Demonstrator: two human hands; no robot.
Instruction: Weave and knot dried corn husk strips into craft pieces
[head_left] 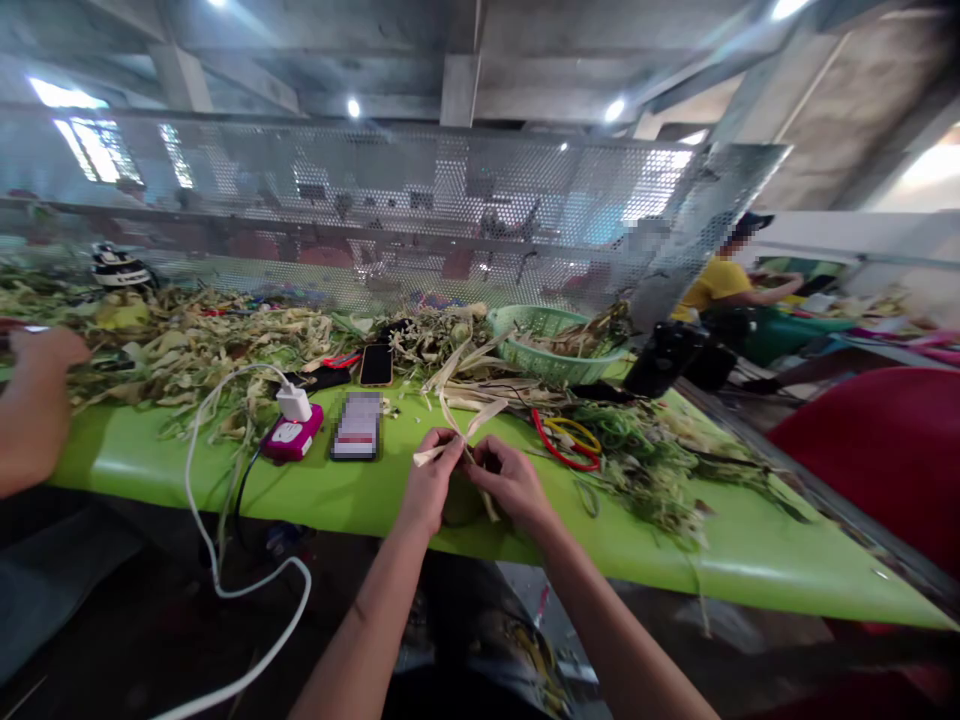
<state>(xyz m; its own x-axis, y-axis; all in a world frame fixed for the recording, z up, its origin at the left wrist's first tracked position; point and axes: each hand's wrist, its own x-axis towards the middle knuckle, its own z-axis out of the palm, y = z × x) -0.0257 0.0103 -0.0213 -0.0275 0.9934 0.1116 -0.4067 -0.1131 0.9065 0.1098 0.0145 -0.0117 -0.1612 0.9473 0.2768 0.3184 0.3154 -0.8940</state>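
Note:
Over the front part of the green table, my left hand [432,478] pinches pale dried leaf strips [486,416] between thumb and fingers. Close beside it, my right hand [516,484] is closed on the same strips with bent fingers. The strips cross where the hands meet; some ends stick up and out to the left, and one hangs below. What lies under my fingertips is hidden. Right of my right hand lie scissors [579,462] with red handles, beside a yellow loop [574,436]. A phone [357,426] with a lit screen lies to the left of my hands.
Behind my hands stands a green plastic basket [551,350] holding dried leaves. Leaf heaps [225,345] cover the table's back left; greenish fibres [660,480] lie right. A magenta power socket [292,432] has a white charger and cable [196,480]. Another person's arm [34,410] reaches in left.

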